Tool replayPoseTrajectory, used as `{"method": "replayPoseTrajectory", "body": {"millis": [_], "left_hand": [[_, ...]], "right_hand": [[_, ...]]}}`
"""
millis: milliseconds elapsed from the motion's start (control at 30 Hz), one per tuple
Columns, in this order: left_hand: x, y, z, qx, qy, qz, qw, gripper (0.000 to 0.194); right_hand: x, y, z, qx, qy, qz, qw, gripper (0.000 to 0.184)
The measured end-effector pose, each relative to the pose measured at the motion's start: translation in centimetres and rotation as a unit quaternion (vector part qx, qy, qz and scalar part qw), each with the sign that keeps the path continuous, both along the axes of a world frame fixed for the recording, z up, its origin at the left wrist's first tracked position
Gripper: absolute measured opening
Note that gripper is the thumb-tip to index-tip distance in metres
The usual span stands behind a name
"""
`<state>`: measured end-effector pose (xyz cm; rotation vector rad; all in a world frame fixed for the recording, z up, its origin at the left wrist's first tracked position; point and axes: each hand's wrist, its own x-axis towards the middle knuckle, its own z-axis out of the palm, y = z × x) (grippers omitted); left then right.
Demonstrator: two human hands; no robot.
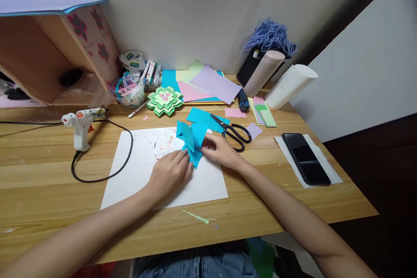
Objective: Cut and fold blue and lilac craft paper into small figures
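Jeans (192, 265) by desk (39, 186). L hand (171, 170) holds low end of blue paper (186, 134), R hand (220, 150) pinches its side, prob. to keep it still; it's over 1 white sheet (130, 178), maybe guarding desk.

We see one bright blue paper (192, 138), creased and folded into angular flaps, with a raised fold at its left, a broad flat part at its far right and a pointed corner towards us, lying over the white sheet (202, 186).
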<state>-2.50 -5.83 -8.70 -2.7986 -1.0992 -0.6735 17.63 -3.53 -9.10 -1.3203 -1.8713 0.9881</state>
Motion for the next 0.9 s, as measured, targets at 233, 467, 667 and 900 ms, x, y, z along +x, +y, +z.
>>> {"method": "replayPoseTrajectory", "body": {"millis": [233,467,667,900], "left_hand": [[-0.3,0.3,-0.6,-0.1,-0.011,0.045,0.994,0.029],[-0.8,0.9,-1.1,-0.171,-0.102,0.007,0.98,0.026],[-1.1,1.2,-0.7,-0.159,-0.084,-0.002,0.984,0.024],[-2.3,-0.1,0.0,-0.117,-0.007,0.003,0.993,0.027]], "right_hand": [[0.5,-0.7,0.9,-0.065,0.023,0.072,0.995,0.011],[1.4,-0.3,0.1,0.006,-0.01,0.133,0.991,0.016],[1.1,0.0,-0.8,0.128,-0.026,0.129,0.983,0.011],[0.3,-0.1,-1.1,0.174,-0.018,0.152,0.973,0.012]]}}
